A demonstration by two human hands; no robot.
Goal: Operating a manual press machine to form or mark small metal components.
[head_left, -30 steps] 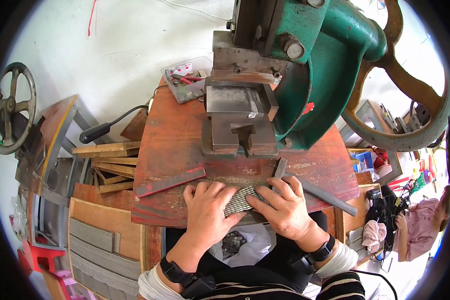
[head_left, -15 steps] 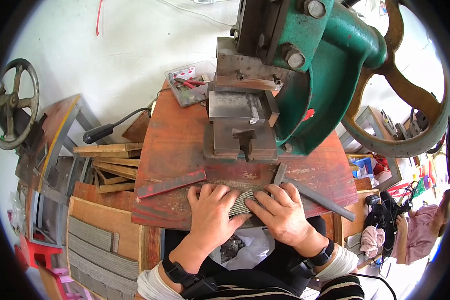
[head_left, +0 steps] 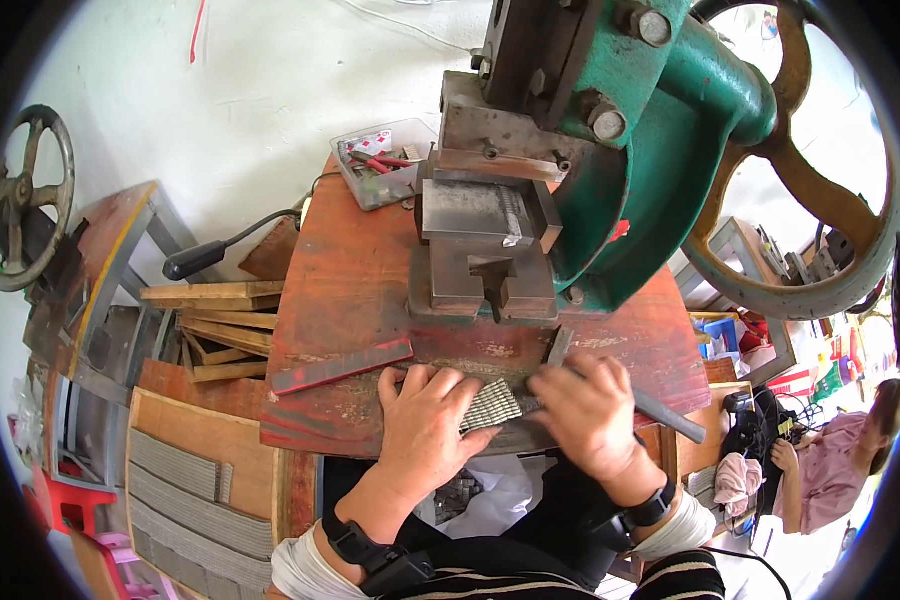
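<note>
Head cam: both hands, left hand and right hand, fingers flat, press the metal strip stack just before the press; I'd keep edges squared.

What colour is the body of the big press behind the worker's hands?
Green, with bare grey steel parts at its front; the press body shows in the head view.

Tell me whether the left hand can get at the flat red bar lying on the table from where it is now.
Probably yes. The left hand rests on the stack of small metal pieces, and the flat red bar lies just beside it on the red table, with nothing standing between them.
</note>
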